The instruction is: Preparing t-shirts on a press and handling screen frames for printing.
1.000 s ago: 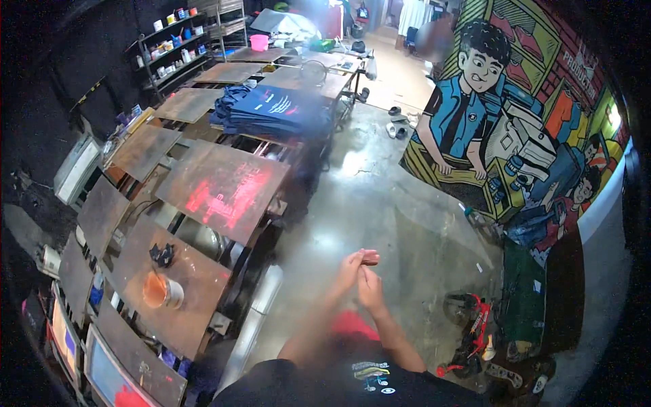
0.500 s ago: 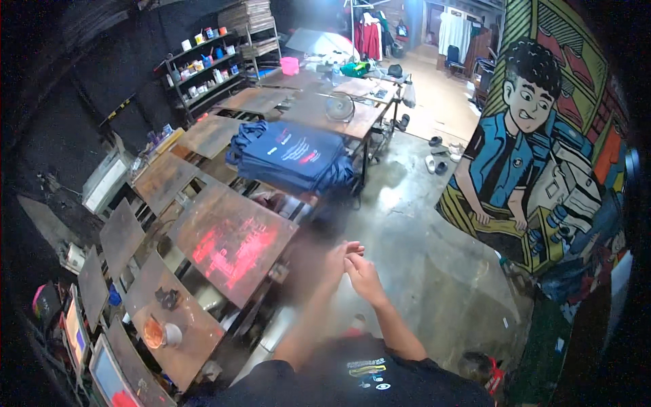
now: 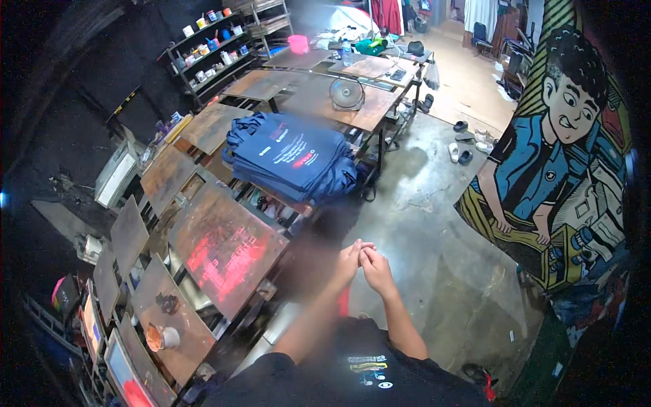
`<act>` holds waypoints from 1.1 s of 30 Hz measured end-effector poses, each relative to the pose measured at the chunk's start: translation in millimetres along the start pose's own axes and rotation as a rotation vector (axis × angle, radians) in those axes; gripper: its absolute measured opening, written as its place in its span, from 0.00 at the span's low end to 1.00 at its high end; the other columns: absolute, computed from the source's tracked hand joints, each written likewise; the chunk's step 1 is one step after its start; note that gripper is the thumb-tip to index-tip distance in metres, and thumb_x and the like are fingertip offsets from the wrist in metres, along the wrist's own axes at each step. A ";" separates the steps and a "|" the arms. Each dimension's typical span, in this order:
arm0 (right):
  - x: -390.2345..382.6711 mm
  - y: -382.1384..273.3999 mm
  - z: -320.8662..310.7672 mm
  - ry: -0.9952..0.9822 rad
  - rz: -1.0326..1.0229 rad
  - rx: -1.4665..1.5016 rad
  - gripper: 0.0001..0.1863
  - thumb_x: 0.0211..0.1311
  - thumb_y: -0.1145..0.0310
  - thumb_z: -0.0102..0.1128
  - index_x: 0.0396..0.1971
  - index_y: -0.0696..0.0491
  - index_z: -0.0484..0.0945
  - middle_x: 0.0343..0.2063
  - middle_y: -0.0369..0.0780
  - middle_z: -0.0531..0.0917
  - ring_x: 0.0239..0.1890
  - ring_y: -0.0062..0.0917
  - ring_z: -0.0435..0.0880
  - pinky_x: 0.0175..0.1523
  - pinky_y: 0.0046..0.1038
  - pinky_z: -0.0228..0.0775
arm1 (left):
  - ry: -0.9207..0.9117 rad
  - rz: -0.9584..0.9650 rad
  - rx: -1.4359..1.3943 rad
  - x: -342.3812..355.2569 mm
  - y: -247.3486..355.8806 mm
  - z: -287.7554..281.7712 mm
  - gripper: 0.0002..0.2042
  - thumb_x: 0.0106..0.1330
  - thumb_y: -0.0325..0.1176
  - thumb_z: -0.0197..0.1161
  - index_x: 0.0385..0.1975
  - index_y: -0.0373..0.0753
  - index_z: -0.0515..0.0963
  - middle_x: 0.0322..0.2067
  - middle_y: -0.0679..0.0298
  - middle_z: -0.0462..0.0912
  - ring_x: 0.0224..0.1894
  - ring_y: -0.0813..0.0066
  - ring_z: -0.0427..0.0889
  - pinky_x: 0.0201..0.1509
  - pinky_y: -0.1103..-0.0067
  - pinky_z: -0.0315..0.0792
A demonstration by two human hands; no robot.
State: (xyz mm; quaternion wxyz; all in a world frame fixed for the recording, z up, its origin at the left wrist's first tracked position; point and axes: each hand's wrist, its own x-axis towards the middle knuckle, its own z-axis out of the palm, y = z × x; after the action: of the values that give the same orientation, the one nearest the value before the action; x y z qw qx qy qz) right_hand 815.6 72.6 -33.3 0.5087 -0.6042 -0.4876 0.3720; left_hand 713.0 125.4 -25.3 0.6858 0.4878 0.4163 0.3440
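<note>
My left hand (image 3: 348,262) and my right hand (image 3: 376,266) meet in front of my body, above the concrete floor. Their curled fingers press together at the tips, and no object shows between them; the palms are hidden. To the left of my hands lies a flat board (image 3: 227,247) smeared with bright pink-red ink. Beyond it rests a stack of navy blue shirts (image 3: 288,152) with white and red print on top.
More boards (image 3: 169,180) line the bench on the left, one holding a tub of orange ink (image 3: 161,337). A round fan (image 3: 347,93) stands on the farther bench. Shelves of pots (image 3: 210,51) are behind. Shoes (image 3: 460,154) lie on the floor; a painted mural (image 3: 542,149) covers the right wall.
The view has shifted, so the benches and mural sit differently in it. My hands stay together; their fingers are more curled and the left hand is less blurred.
</note>
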 end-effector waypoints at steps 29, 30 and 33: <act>364.5 43.7 -59.5 -0.065 -0.011 -0.122 0.12 0.64 0.66 0.62 0.36 0.60 0.81 0.24 0.36 0.83 0.28 0.15 0.77 0.35 0.22 0.71 | 0.650 0.590 0.712 394.2 81.5 -44.6 0.07 0.62 0.32 0.64 0.35 0.37 0.82 0.41 0.58 0.84 0.48 0.58 0.78 0.56 0.69 0.69; 373.5 46.8 -56.4 -0.081 -0.022 -0.135 0.11 0.64 0.66 0.62 0.36 0.60 0.82 0.24 0.36 0.83 0.28 0.15 0.77 0.36 0.22 0.71 | 0.753 0.607 0.763 398.1 80.8 -50.7 0.07 0.61 0.31 0.64 0.36 0.37 0.81 0.43 0.58 0.83 0.49 0.57 0.77 0.57 0.68 0.69; 414.4 44.0 -50.5 -0.148 0.005 -0.080 0.10 0.64 0.67 0.62 0.36 0.60 0.82 0.25 0.35 0.83 0.28 0.14 0.78 0.36 0.21 0.72 | 0.909 0.576 0.842 409.8 85.0 -62.5 0.09 0.58 0.30 0.66 0.39 0.38 0.80 0.46 0.57 0.80 0.53 0.56 0.74 0.59 0.68 0.67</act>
State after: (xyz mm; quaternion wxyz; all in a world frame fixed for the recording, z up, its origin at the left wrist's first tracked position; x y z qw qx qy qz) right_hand 975.3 460.6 -46.7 0.4459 -0.5960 -0.5369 0.3972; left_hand 821.4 533.5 -51.7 0.0758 0.6114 0.6150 0.4921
